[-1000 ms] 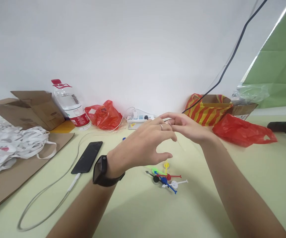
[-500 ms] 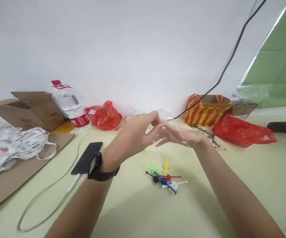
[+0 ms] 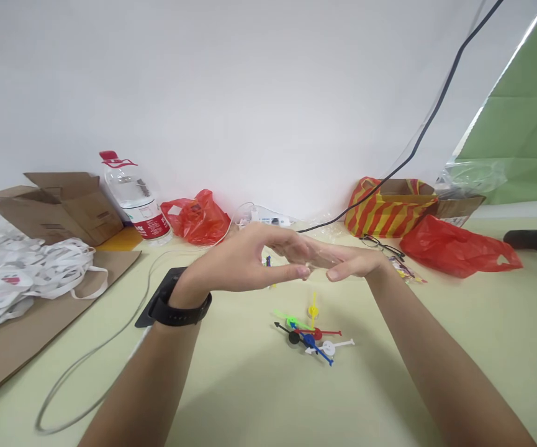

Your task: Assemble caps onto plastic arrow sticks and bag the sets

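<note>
In the head view, the left hand (image 3: 244, 264) and the right hand (image 3: 349, 264) met fingertip to fingertip above the bench (image 3: 459, 323). Both lay narrow, the fingers nearly straight and close together, thumbs tucked under. A clear scrap (image 3: 318, 257), blurred and see-through, sat where the fingertips touched; whether either hand gripped it could not be told. Just below the two hands, nearer the person, a cluster of coloured plastic pieces (image 3: 312, 332) lay on the bench, apart from both hands. A black wristband (image 3: 179, 305) circled the left wrist, and a phone (image 3: 149, 313) showed partly behind it. Beyond the right hand lay a pair of glasses (image 3: 380, 245), and further to its right a red bag (image 3: 457, 251).
</note>
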Available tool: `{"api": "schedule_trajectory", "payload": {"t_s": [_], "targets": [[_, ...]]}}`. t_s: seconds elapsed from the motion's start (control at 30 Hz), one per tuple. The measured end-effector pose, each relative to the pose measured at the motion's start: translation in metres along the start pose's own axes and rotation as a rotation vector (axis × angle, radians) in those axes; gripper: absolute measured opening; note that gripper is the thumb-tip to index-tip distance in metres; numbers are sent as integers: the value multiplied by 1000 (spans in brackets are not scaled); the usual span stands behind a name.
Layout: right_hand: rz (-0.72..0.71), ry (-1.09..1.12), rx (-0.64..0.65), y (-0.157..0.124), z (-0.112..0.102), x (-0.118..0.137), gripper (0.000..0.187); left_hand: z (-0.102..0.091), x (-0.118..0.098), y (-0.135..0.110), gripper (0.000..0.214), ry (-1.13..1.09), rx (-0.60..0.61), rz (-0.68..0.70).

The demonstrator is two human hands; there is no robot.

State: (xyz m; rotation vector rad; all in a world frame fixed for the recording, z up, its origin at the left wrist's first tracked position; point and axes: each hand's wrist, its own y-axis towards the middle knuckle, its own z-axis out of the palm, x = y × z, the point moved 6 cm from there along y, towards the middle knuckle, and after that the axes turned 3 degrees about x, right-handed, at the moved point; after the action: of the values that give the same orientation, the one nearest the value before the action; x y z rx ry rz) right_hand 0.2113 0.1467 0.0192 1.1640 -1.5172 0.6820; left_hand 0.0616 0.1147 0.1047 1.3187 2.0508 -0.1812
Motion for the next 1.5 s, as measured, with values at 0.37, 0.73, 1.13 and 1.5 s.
{"api": "schedule_trajectory", "payload": {"t_s": [0.37,0.73,1.13,1.5], "targets": [[160,-117,58,7,21,14,110,22,10,-4,59,41,347,22],[171,-216,-211,0,-4,12,98,0,19,5,22,7,-5,-33],[356,-510,-732,-14,-41,-13,92,-28,59,3,18,253,-577,-164],[565,-519,180,7,14,-52,30,-17,73,5,18,463,-412,-140]]}}
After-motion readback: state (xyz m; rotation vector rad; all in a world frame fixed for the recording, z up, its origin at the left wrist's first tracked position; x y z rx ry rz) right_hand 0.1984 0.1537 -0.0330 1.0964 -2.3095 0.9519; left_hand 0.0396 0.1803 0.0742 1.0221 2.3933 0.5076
